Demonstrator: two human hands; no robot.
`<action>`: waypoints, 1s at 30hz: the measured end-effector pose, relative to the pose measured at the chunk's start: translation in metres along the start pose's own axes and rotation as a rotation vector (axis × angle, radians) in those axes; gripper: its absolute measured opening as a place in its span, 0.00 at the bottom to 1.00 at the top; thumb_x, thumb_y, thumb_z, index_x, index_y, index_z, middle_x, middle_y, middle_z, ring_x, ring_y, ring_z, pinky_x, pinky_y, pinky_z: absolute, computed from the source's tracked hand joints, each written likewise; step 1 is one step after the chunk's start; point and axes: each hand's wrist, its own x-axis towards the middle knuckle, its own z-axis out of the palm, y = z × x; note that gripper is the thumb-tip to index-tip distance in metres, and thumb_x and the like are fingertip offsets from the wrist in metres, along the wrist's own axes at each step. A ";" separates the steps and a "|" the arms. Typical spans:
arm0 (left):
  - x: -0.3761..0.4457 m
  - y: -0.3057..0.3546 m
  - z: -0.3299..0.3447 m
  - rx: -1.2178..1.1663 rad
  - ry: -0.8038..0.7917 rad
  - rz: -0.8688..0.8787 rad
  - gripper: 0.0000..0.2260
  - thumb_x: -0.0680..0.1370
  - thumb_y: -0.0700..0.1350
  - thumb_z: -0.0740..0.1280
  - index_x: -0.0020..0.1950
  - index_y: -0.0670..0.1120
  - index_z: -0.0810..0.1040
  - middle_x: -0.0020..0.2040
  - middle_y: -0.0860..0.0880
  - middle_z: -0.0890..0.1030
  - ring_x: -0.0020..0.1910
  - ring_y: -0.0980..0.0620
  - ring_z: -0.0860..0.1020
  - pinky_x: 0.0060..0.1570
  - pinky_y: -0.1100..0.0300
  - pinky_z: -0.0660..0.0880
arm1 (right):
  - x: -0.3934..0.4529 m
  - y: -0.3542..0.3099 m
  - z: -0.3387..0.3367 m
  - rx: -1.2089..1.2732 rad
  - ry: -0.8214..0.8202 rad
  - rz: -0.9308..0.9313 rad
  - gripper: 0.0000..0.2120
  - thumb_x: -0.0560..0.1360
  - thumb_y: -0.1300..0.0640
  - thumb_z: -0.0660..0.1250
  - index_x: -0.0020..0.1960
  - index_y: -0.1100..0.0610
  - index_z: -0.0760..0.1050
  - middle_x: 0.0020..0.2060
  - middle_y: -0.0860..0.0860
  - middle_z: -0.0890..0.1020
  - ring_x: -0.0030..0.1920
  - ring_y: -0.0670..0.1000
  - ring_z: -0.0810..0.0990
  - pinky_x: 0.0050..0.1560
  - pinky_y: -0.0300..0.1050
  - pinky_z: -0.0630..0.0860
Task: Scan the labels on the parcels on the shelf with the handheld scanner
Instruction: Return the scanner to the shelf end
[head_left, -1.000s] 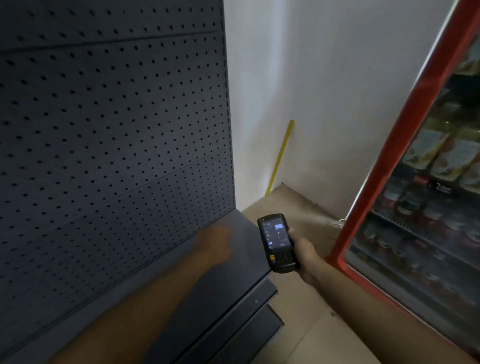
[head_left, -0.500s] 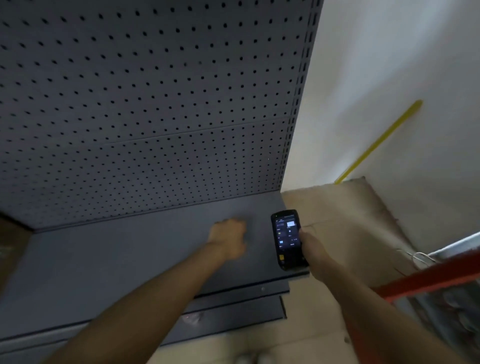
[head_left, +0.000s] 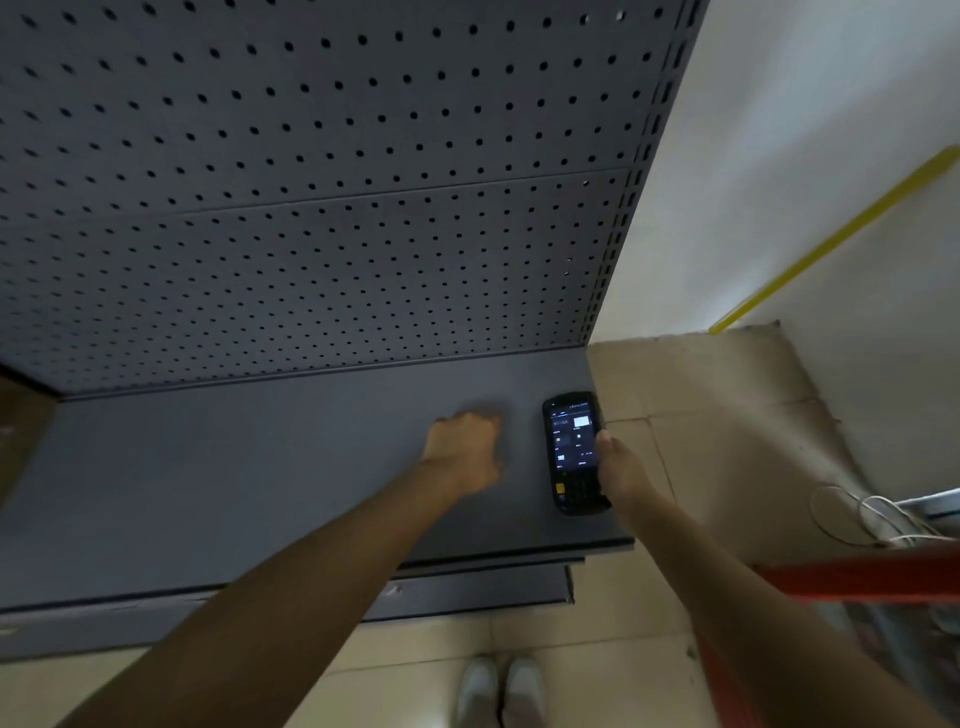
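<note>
Head camera looks down on a dark grey shelf (head_left: 208, 493) backed by a perforated panel (head_left: 311, 182), and I see my right hand (head_left: 621, 467) wrapped around the black handheld scanner (head_left: 574, 452), lit screen facing up, over the shelf's right end. My left hand (head_left: 465, 449) is curled into a loose fist holding nothing, just left of the scanner above the shelf surface. A brown cardboard edge (head_left: 23, 431) shows at the far left; I cannot tell whether it is a parcel.
</note>
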 end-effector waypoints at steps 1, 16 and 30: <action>0.001 -0.001 0.001 -0.006 0.001 -0.004 0.20 0.78 0.51 0.64 0.69 0.44 0.72 0.64 0.44 0.77 0.61 0.45 0.76 0.61 0.53 0.74 | 0.001 0.000 0.001 0.006 0.001 0.005 0.25 0.82 0.48 0.47 0.68 0.64 0.69 0.66 0.62 0.74 0.65 0.62 0.71 0.66 0.55 0.67; -0.001 -0.004 0.009 0.004 0.020 0.003 0.20 0.78 0.51 0.64 0.69 0.46 0.72 0.65 0.44 0.77 0.63 0.45 0.76 0.62 0.55 0.71 | 0.014 0.009 0.005 0.010 0.029 -0.035 0.22 0.82 0.50 0.49 0.66 0.63 0.71 0.63 0.60 0.76 0.63 0.61 0.73 0.62 0.50 0.68; -0.010 -0.016 0.011 0.024 0.003 -0.005 0.19 0.79 0.49 0.64 0.68 0.45 0.72 0.64 0.45 0.77 0.61 0.45 0.76 0.59 0.55 0.72 | 0.022 0.009 -0.002 -0.468 0.211 -0.296 0.22 0.81 0.53 0.50 0.51 0.66 0.77 0.47 0.68 0.79 0.53 0.66 0.74 0.51 0.51 0.66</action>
